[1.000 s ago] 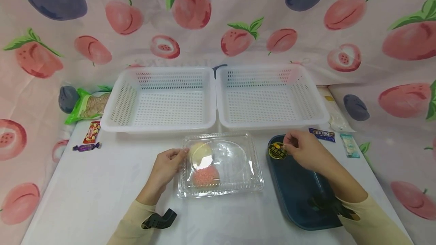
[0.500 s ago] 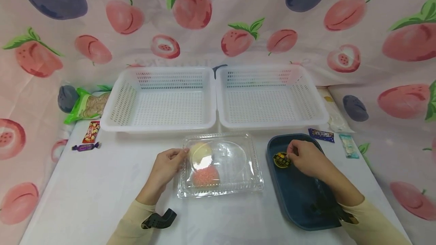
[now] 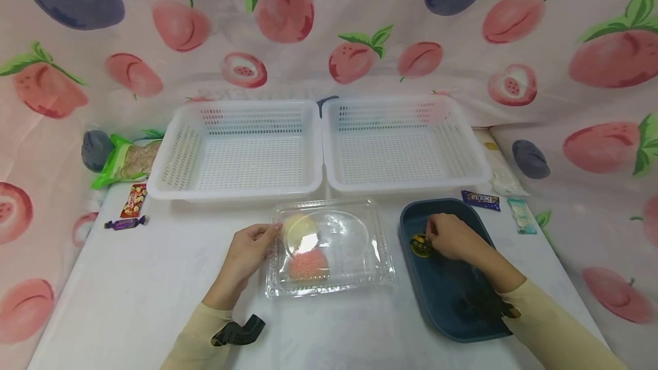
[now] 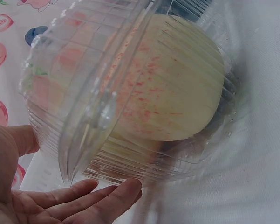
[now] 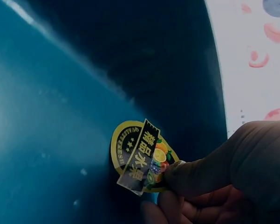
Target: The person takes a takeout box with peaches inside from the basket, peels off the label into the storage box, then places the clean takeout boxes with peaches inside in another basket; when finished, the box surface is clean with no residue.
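Observation:
My left hand [image 3: 249, 256] holds the left edge of a closed, clear plastic clamshell box [image 3: 354, 244]. In the left wrist view, the thumb [image 4: 24, 140] touches the lid side and the fingers [image 4: 114, 198] lie along the base side. Inside are a round pale-yellow item with red flecks [image 4: 177, 79] and a round pink one [image 3: 308, 264]. Over the dark blue tray [image 3: 432, 307], my right hand [image 3: 452, 237] pinches a round black-and-gold sticker [image 5: 130, 149] between thumb and finger. Printed fruit and lettering show on the sticker. Part of it is hidden under the thumb.
Two white perforated baskets [image 3: 236, 193] stand side by side behind the box. At left lie a green snack bag [image 3: 131, 159], a red packet [image 3: 134, 201] and a purple candy [image 3: 125, 223]. At right are a blue bar [image 3: 480, 200], a pale-blue packet [image 3: 522, 216] and a white bag [image 3: 504, 173].
The right hand and sticker have moved from the tray's far left rim slightly inward and toward me. Both remain together. The left hand and box stay put, with a small shift of the view.

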`<state>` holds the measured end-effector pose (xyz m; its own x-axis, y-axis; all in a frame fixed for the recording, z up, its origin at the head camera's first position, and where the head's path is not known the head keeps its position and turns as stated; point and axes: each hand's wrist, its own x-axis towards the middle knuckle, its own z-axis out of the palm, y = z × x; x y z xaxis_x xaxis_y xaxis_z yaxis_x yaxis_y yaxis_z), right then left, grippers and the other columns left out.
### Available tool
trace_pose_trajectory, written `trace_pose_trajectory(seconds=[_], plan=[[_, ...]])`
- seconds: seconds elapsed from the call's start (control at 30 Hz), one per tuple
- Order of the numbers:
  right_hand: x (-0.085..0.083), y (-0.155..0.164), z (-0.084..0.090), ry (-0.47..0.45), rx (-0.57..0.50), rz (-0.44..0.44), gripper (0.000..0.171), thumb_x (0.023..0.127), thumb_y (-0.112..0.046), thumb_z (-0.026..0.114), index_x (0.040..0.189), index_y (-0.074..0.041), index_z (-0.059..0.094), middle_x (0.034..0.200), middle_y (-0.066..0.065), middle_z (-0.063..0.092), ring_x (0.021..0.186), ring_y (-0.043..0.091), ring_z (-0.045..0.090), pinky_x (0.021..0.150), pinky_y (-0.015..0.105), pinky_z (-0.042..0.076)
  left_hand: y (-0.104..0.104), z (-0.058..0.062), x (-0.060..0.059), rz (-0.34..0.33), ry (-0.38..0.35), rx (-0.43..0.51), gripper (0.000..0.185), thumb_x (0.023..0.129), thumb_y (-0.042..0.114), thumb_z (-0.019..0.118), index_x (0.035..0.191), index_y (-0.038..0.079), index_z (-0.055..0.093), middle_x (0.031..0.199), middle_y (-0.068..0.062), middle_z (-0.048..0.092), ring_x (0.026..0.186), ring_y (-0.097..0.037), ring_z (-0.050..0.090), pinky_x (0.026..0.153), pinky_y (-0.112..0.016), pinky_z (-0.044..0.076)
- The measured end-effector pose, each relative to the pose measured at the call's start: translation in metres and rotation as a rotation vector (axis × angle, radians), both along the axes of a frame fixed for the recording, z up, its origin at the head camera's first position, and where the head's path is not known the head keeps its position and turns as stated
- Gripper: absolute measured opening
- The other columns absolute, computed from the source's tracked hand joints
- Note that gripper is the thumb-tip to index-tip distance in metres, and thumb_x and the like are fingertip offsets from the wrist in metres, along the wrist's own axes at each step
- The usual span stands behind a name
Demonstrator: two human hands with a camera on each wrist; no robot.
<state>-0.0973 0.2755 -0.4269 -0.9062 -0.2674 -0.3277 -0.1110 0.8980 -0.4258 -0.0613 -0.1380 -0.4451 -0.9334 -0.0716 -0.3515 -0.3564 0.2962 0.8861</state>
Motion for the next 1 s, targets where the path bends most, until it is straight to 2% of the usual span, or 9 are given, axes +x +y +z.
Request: trace_pose_trajectory(seconds=[0.23,0.43,0.77,0.93,1.0], plan=[[-0.005,0.009,-0.01,-0.034,0.031,0.021,0.012,0.09,0.002,0.057,0.081,-0.004,0.061,0.075,0.005,0.058,0.066,0.017,0.052,0.058,0.031,0.041,0.001,0.0,-0.001,0.0,-0.004,-0.006,0.043,0.104,0.033,0.065,0.124,-0.005,0.07,0.098,-0.011,0.076,0.085,-0.014,0.06,0.076,-0.028,0.052],[-0.005,0.01,-0.011,-0.071,0.065,0.02,0.011,0.089,0.003,0.057,0.082,-0.004,0.062,0.076,0.005,0.059,0.066,0.018,0.053,0.058,0.032,0.042,0.0,0.0,-0.001,0.001,-0.004,0.005,0.042,0.105,0.032,0.065,0.123,-0.005,0.07,0.096,-0.01,0.076,0.083,-0.014,0.06,0.074,-0.026,0.052],[-0.001,-0.002,-0.013,-0.078,0.128,-0.032,0.007,0.089,0.003,0.06,0.085,-0.001,0.063,0.077,0.008,0.06,0.068,0.021,0.057,0.057,0.033,0.048,0.0,0.0,-0.001,0.012,-0.008,0.003,0.041,0.105,0.031,0.065,0.123,-0.005,0.07,0.095,-0.009,0.076,0.081,-0.013,0.06,0.073,-0.025,0.052],[0.001,-0.006,-0.011,-0.074,0.158,-0.045,0.003,0.088,0.002,0.065,0.089,0.0,0.063,0.08,0.01,0.062,0.07,0.022,0.058,0.059,0.033,0.051,0.001,0.0,0.0,0.012,-0.006,-0.007,0.042,0.104,0.032,0.065,0.124,-0.005,0.07,0.101,-0.013,0.076,0.085,-0.015,0.061,0.075,-0.027,0.053],[0.001,-0.007,-0.01,-0.069,0.165,-0.048,0.006,0.087,0.002,0.067,0.092,0.001,0.062,0.082,0.011,0.062,0.071,0.022,0.058,0.059,0.034,0.052,0.001,0.0,0.0,0.011,-0.004,-0.006,0.042,0.104,0.032,0.065,0.124,-0.005,0.07,0.104,-0.015,0.077,0.086,-0.015,0.062,0.076,-0.027,0.053]])
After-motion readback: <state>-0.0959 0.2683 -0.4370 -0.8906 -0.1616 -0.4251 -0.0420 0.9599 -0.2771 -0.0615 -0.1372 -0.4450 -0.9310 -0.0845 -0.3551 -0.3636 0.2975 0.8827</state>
